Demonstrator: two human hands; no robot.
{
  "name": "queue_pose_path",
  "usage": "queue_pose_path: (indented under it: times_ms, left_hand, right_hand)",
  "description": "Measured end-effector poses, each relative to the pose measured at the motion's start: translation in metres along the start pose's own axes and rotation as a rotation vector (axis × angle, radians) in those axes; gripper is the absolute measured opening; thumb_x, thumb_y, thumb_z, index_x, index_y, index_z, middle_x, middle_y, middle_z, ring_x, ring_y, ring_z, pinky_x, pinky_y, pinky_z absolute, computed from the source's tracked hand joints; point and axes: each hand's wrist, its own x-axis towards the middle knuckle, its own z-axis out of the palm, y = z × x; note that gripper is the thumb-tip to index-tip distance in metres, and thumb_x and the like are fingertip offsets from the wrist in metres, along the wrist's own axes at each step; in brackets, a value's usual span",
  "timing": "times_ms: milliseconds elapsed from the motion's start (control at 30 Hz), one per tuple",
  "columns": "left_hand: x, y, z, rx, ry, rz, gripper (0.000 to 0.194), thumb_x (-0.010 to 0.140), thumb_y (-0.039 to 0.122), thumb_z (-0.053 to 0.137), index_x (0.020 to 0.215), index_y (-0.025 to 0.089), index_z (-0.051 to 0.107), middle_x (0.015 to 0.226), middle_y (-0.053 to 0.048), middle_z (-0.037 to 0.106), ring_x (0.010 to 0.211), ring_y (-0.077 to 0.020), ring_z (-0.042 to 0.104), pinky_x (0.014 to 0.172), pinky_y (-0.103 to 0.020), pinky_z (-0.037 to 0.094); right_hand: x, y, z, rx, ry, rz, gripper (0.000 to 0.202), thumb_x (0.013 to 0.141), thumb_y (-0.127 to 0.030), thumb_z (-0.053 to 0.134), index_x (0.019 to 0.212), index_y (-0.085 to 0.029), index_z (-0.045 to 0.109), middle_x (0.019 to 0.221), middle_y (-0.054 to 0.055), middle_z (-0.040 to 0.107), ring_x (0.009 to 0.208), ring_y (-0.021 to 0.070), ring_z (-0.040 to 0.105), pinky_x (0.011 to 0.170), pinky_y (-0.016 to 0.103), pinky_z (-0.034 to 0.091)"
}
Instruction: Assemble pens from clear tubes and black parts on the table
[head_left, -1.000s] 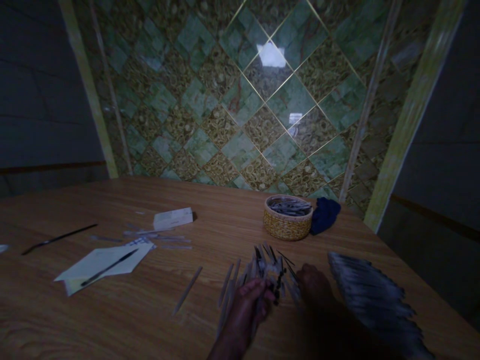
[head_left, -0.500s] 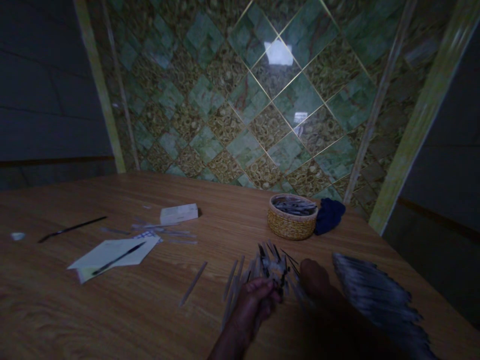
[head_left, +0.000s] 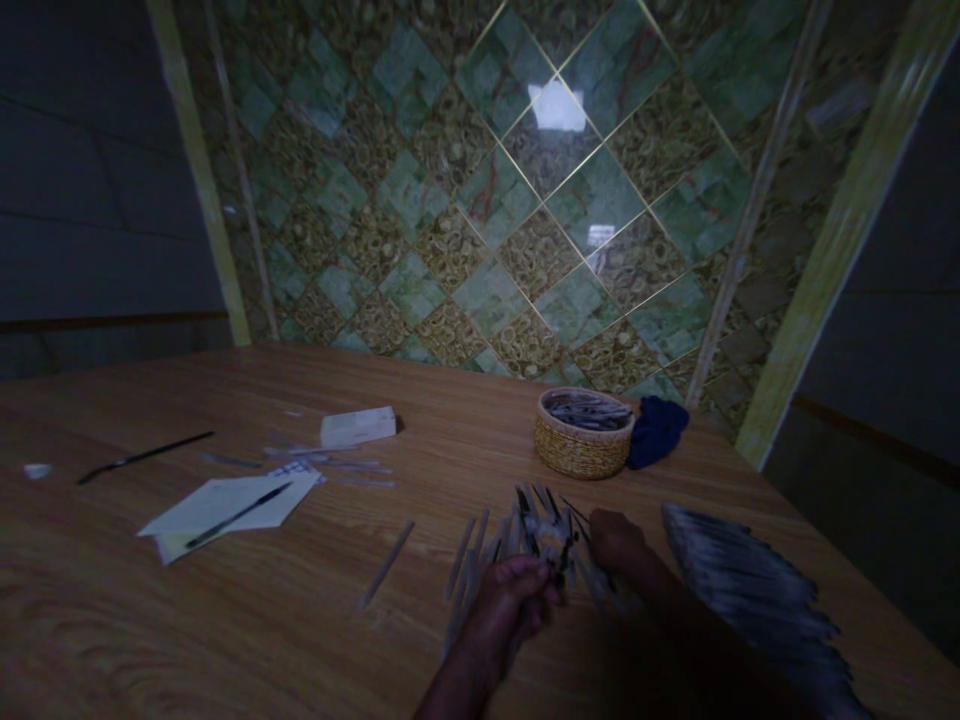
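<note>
Thin grey and black strips (head_left: 469, 560) lie loosely on the wooden table around my hands. My left hand (head_left: 517, 600) is closed at the near side of a pale and dark cluster (head_left: 551, 535); what its fingers pinch is too dark to make out. Just right of the cluster, my right hand (head_left: 616, 540) is closed, with thin dark sticks (head_left: 576, 510) projecting from its fingers toward the upper left. A broad fan of grey strips (head_left: 757, 590) lies to the right of my right forearm.
Behind my hands stands a woven basket (head_left: 581, 455) full of strips, beside a dark blue cloth (head_left: 657, 432). Farther left are a white box (head_left: 358, 427), papers (head_left: 285, 510) with a pen (head_left: 238, 515), and a black rod (head_left: 146, 458). A tiled wall (head_left: 450, 250) rises behind the table.
My right hand has moved slightly left and up, closer to the cluster, with the thin sticks shifting alongside. My left hand has hardly moved.
</note>
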Motion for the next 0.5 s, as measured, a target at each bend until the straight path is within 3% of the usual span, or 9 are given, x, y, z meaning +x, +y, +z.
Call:
queue_pose_path:
  times_ms: [500]
  left_hand:
    - [0.0032,-0.0030,-0.0035,0.042,-0.030,-0.017,0.034,0.062,0.043,0.076,0.066,0.012,0.064,0.058,-0.005,0.066,0.037,-0.0046,0.042,0.039,-0.017,0.020]
  right_hand:
    - [-0.0088,-0.0067,0.0041,-0.020,0.071,-0.044,0.030,0.080,-0.014,0.047,0.105,-0.014,0.063,0.110,0.018,0.064,0.107,0.0288,0.056,0.079,0.038,0.044]
